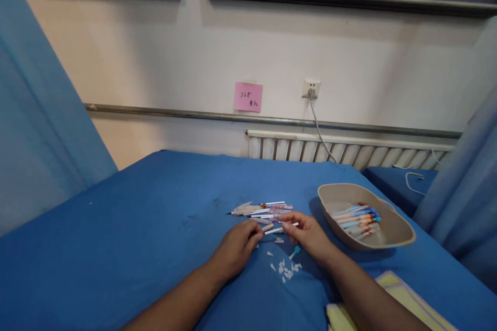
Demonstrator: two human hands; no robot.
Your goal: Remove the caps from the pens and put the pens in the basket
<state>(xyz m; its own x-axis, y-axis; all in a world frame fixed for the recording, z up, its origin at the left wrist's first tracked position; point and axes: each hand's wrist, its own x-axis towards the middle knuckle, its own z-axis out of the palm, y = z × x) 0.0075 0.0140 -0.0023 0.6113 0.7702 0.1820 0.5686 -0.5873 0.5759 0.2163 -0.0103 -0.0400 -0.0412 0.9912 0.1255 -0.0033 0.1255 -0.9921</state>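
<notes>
My left hand (239, 248) is closed in a pinch around a short beige pen part (267, 227), which sticks out past the fingertips. In my right hand (306, 235) a slim white pen refill (276, 230) is pinched, pointing toward the left hand. Just beyond both hands lies a heap of loose pen parts (248, 211), with white refills and clear and pinkish barrels. Small white cone-shaped tips (286, 271) are scattered on the blue cloth nearer to me. A teal piece with a white stem (295, 252) lies below my right hand.
A beige plastic basket (404, 235) at the right holds several colourful pens (359, 220). Yellow folded cloth (404, 300) lies under my right forearm. Behind the blue-covered table (135, 227) are a radiator (303, 147) and a socket with a cord (311, 89). Blue curtains (34, 114) hang on both sides.
</notes>
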